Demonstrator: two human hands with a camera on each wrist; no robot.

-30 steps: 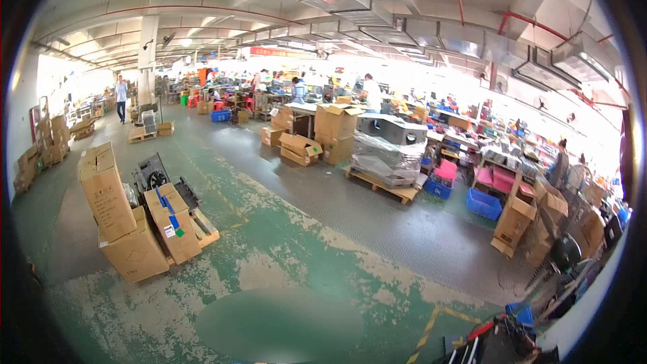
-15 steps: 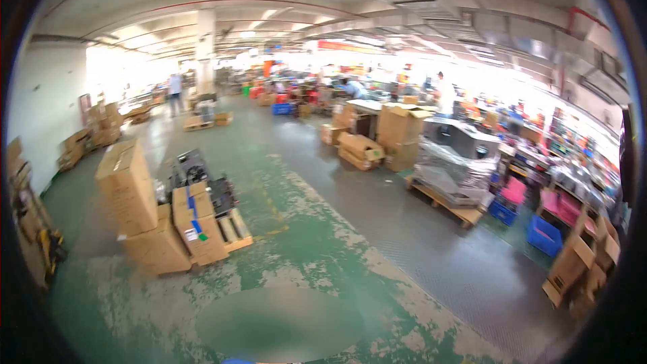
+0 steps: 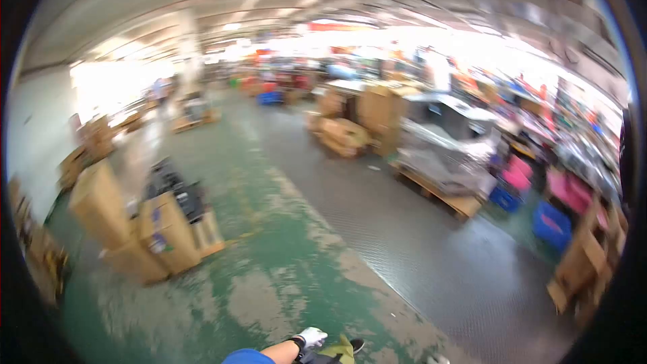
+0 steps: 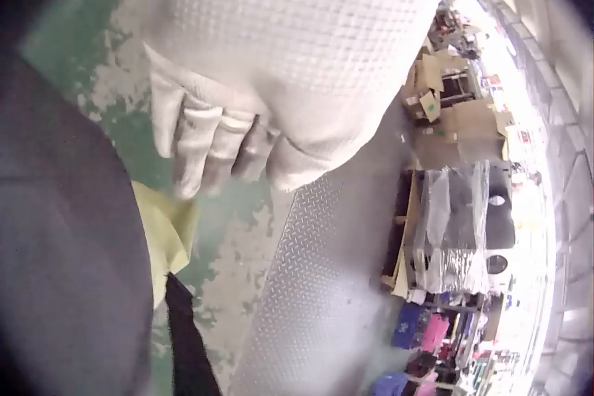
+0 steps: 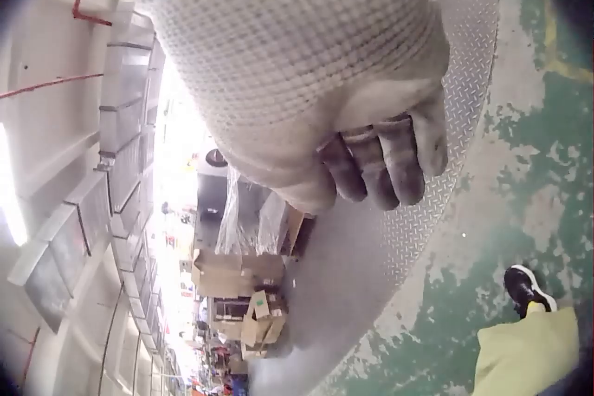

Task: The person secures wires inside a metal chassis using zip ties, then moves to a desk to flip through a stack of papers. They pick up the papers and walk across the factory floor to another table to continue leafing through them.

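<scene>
At the bottom of the head view, my left hand (image 3: 311, 337) wears a white glove below a dark wristband and blue sleeve. In the left wrist view this hand (image 4: 269, 71) hangs with fingers loosely curled, holding nothing, near dark clothing (image 4: 65, 238) and yellow-green cloth (image 4: 165, 233). My right hand (image 5: 325, 90), gloved with darkened fingers, hangs loosely curled and holds nothing in the right wrist view. Below it are yellow-green cloth (image 5: 529, 354) and a black-and-white shoe (image 5: 529, 292).
Stacked cartons (image 3: 101, 205) and dark parts on a pallet (image 3: 210, 232) stand at left. A plastic-wrapped load (image 3: 445, 152) sits on another pallet at right, near blue bins (image 3: 552, 224) and open cartons (image 3: 581, 263). Worn green floor (image 3: 269, 263) borders a grey metal walkway (image 3: 404, 243).
The head view has tilted down and blurred. My left hand, blue sleeve, the yellow-green cloth and a shoe have come in at its bottom edge.
</scene>
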